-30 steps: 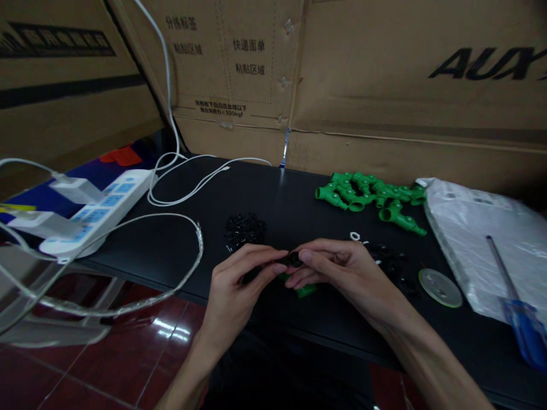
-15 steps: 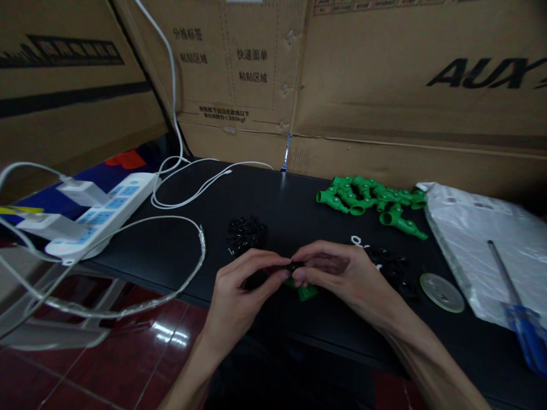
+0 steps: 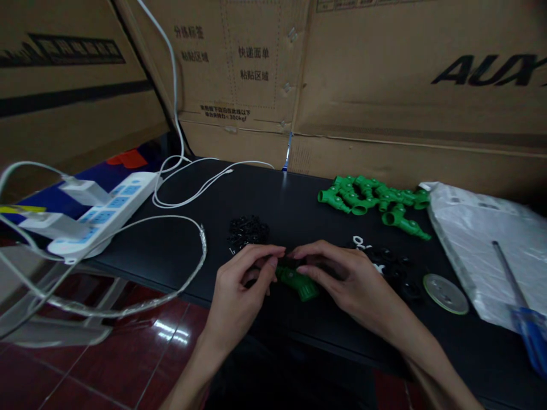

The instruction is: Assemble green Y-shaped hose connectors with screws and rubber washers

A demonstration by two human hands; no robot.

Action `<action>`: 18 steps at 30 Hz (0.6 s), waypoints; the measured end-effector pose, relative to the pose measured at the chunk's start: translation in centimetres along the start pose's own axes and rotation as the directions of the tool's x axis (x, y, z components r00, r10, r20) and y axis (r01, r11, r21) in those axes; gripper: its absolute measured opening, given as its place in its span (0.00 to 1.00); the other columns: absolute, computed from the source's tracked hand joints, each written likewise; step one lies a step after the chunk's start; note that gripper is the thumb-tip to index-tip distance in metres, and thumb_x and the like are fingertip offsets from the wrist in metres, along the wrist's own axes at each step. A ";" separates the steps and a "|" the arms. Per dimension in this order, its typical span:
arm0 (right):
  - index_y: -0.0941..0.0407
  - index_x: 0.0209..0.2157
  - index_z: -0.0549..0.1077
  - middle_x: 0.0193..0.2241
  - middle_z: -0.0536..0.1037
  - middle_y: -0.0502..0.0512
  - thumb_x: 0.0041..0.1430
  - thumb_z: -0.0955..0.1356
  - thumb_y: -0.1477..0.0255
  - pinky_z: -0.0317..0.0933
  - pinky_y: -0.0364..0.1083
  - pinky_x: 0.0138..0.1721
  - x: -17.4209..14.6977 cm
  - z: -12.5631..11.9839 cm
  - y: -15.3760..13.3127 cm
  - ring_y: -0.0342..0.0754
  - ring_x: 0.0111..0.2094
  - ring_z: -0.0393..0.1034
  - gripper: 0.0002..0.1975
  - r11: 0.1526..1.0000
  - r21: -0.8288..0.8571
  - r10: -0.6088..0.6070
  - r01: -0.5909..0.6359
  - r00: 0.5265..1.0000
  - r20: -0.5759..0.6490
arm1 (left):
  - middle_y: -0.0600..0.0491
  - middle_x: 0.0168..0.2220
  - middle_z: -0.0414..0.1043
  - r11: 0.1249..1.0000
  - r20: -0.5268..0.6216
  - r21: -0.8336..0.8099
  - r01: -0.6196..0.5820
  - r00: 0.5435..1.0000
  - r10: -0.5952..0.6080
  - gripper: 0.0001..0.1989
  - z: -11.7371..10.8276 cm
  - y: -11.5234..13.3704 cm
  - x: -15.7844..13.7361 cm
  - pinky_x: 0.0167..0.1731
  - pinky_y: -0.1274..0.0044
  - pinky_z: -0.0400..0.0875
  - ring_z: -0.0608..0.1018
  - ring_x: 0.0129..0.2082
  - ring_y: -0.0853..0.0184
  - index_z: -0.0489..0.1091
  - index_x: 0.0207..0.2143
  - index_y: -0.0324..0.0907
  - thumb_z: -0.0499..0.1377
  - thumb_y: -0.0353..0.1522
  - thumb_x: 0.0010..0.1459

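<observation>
The left hand (image 3: 239, 290) stood just left of the lower centre of the frame, its thumb and forefinger brought together at the tips; whether they pinched anything small could not be told. The right hand (image 3: 346, 279) faced it from right of centre, thumb and forefinger slightly parted, with darkness in the gap; it could not be told whether a black part sat there. The green fitting (image 3: 302, 285) lay between and below the two hands, in the lower middle of the frame, its ribbed end pointing down and right; its upper left end ran behind the left fingertips, and whether those touched it was unclear.

Just beyond the left hand, near the centre of the frame, was a heap of small black pieces (image 3: 248, 229); beside the right hand, right of centre, were black rings (image 3: 390, 265) and white rings (image 3: 358, 241), with a round disc (image 3: 445, 294) farther right; a cluster of green fittings (image 3: 361, 196) lay in the right middle of the black desk (image 3: 277, 205); next to it was a white bag (image 3: 474, 228), with a blue-handled screwdriver (image 3: 532, 336) at the right edge of the frame; a white power strip (image 3: 128, 191) sat at the left.
</observation>
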State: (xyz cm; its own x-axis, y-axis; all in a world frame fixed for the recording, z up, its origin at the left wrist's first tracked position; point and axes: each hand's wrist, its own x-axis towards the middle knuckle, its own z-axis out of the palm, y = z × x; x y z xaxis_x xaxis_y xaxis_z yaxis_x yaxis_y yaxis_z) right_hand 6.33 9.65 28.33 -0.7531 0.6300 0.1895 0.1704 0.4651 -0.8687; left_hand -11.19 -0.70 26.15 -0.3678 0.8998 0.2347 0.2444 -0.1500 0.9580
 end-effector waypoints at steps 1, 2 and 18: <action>0.52 0.46 0.77 0.43 0.82 0.49 0.67 0.70 0.75 0.69 0.43 0.48 0.0 0.0 0.0 0.45 0.45 0.77 0.08 0.999 -0.020 -0.039 0.039 0.999 -0.007 | 0.55 0.40 0.78 1.000 0.014 0.010 0.027 1.000 -0.027 0.09 0.0 -0.1 0.0 0.21 0.88 0.69 0.75 0.25 0.78 0.79 0.46 0.48 0.60 0.31 0.67; 0.52 0.46 0.77 0.44 0.81 0.49 0.67 0.70 0.77 0.68 0.42 0.48 0.0 0.0 -0.1 0.44 0.45 0.77 0.08 0.996 -0.045 -0.081 0.081 0.997 -0.010 | 0.55 0.40 0.78 0.998 0.029 0.021 0.051 0.998 -0.052 0.10 0.1 -0.2 0.0 0.20 0.88 0.69 0.74 0.24 0.78 0.78 0.48 0.48 0.59 0.32 0.68; 0.58 0.45 0.78 0.47 0.80 0.56 0.63 0.72 0.81 0.70 0.40 0.49 0.0 0.4 0.1 0.45 0.47 0.78 0.09 0.914 -0.236 -0.328 0.329 0.944 0.048 | 0.57 0.29 0.79 0.987 0.123 0.155 0.050 0.990 -0.070 0.13 0.2 -0.4 0.3 0.26 0.85 0.73 0.78 0.23 0.75 0.78 0.50 0.43 0.55 0.30 0.69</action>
State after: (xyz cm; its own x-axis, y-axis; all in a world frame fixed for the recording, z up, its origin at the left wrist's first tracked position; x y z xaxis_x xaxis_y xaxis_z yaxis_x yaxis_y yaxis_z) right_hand 6.11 9.47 28.07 -0.7967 0.4124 0.4419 0.0576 0.7795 -0.6238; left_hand -11.20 -0.23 25.77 -0.2704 0.9517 0.1454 0.3620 -0.0394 0.9314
